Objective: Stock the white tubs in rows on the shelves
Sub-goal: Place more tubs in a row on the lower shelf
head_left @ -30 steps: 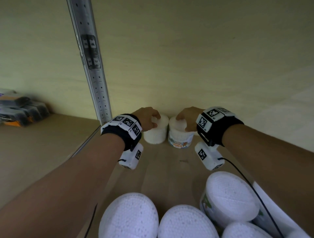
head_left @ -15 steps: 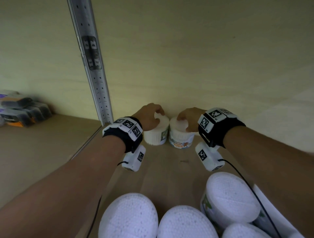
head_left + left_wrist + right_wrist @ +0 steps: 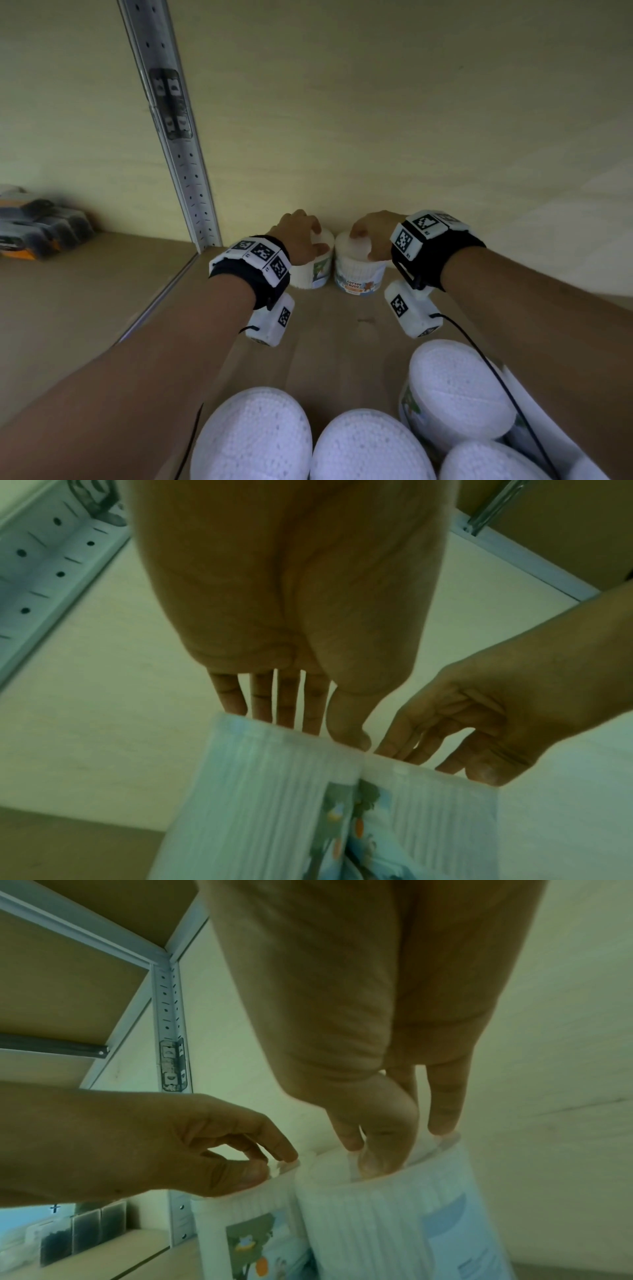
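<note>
Two white ribbed tubs stand side by side at the back of the shelf board, close to the wall. My left hand is on top of the left tub, fingertips and thumb pinching its lid rim. My right hand grips the lid of the right tub, which bears a "Cotton Buds" label; thumb and fingers press into its top. In the left wrist view the left tub touches the right tub.
Several more white tubs with foam-textured tops crowd the near foreground, one raised at right. A perforated metal upright stands left of my hands. Dark packs lie on the neighbouring shelf at far left.
Both hands have slid the two tubs slightly farther back toward the wall. The left tub has turned, so its picture label now shows on its right side.
</note>
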